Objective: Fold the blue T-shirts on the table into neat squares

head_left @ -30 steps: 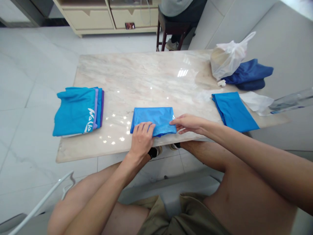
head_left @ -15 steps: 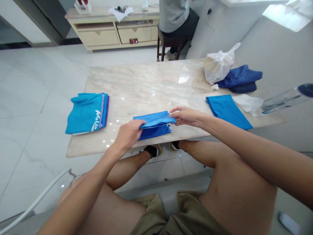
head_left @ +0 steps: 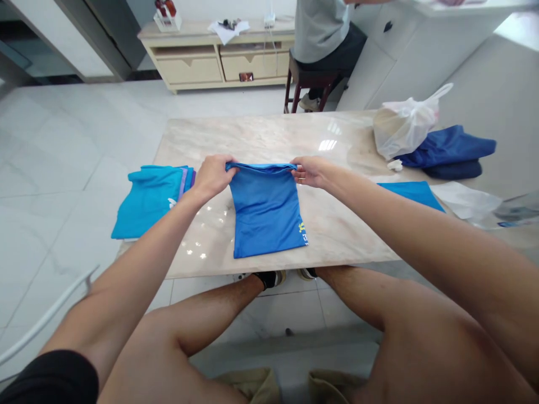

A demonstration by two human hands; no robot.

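Observation:
A folded blue garment, smooth and thin, lies on the marble-look table with a small yellow and white print near its lower right corner. At its far left corner, my left hand pinches the upper edge. My right hand grips the same edge at the far right corner, fingers closed round the cloth. Between the hands the edge is pulled straight, with several layers showing. Left of it sits a stack of folded clothes, turquoise on top with purple and blue edges below.
To the right are a blue folded cloth, partly behind my forearm, a white tissue, a tied plastic bag, dark blue fabric and a blurred clear bottle. A person sits on a stool beyond the table.
Both hands have moved toward the table's far side, carrying the garment's upper edge. The garment is opened out from a narrow fold into a larger panel. The view has shifted slightly.

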